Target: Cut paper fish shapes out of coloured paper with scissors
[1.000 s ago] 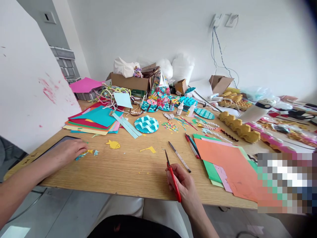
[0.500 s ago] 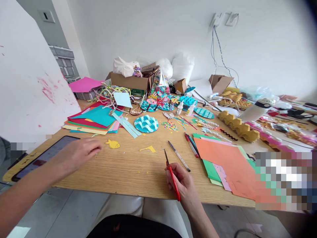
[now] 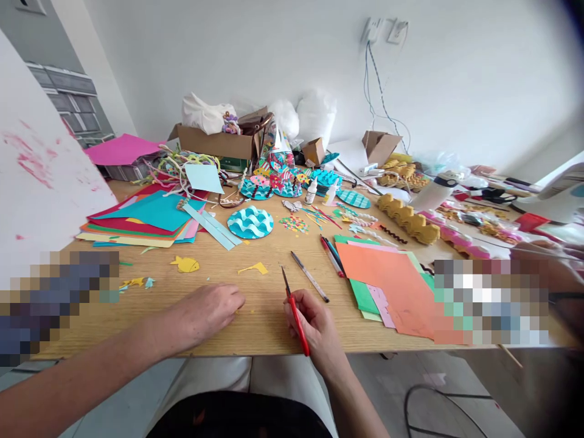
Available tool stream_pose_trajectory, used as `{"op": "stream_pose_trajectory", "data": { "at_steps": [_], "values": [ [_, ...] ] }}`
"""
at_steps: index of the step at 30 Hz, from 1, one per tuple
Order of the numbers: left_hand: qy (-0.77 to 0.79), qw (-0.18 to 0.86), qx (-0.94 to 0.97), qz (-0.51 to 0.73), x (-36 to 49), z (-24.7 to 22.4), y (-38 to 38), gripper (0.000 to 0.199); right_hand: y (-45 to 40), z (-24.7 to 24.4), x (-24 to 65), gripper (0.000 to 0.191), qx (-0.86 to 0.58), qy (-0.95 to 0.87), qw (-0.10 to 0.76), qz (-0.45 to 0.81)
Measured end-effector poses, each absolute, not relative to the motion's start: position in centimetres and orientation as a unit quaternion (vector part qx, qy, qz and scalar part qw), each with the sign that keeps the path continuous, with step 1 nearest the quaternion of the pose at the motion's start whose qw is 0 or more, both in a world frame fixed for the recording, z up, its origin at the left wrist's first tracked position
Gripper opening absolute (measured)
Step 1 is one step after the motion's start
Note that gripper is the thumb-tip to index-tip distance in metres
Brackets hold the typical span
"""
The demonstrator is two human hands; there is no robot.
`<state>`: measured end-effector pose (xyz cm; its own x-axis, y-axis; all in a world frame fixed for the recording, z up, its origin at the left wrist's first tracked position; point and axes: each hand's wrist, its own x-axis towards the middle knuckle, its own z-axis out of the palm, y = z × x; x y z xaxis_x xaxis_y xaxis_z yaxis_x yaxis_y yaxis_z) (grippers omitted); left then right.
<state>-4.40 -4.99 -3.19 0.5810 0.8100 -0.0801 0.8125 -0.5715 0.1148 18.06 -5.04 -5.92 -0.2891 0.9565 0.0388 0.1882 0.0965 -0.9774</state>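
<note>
My right hand (image 3: pixel 312 322) grips red-handled scissors (image 3: pixel 297 319), their blades pointing away from me and looking closed. Resting low over the table front, my left hand (image 3: pixel 212 310) has its fingers curled together, tips down by tiny yellow scraps (image 3: pixel 252 311). Whatever those fingers may hold is hidden. Beyond the left hand lies a yellow paper fish (image 3: pixel 186 264) with a drawn eye and gill line. A yellow paper offcut (image 3: pixel 258 268) lies between the fish and a pen (image 3: pixel 310 277), which is just past the scissors.
Coloured paper sheets (image 3: pixel 141 213) are stacked at left, orange paper (image 3: pixel 387 286) at right. A blue wavy paper disc (image 3: pixel 250 222), glue bottles (image 3: pixel 311 191) and an egg carton strip (image 3: pixel 408 220) stand farther back. Another person's hand (image 3: pixel 542 258) shows at the right edge.
My left hand has moved right, from left of the fish to the table front near the scraps. The view has turned right. The scissors stay in my right hand.
</note>
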Motion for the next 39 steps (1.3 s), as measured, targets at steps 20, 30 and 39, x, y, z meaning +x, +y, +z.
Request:
{"op": "stream_pose_trajectory", "data": {
  "at_steps": [20,30,39],
  "values": [
    [0.468,0.124,0.874,0.046,-3.9,-3.2,-3.7,0.025,-5.1,-5.7,17.9,0.022,-0.447,-0.623,0.396,0.505],
    [0.468,0.117,0.876,0.021,-3.7,-3.3,-3.9,0.026,-5.1,-5.8,18.0,0.022,-0.442,-0.629,0.397,0.5],
    [0.477,0.097,0.873,0.011,-3.1,-3.6,-4.4,0.03,-5.1,-5.7,18.0,0.021,-0.441,-0.626,0.397,0.506]
  ]
}}
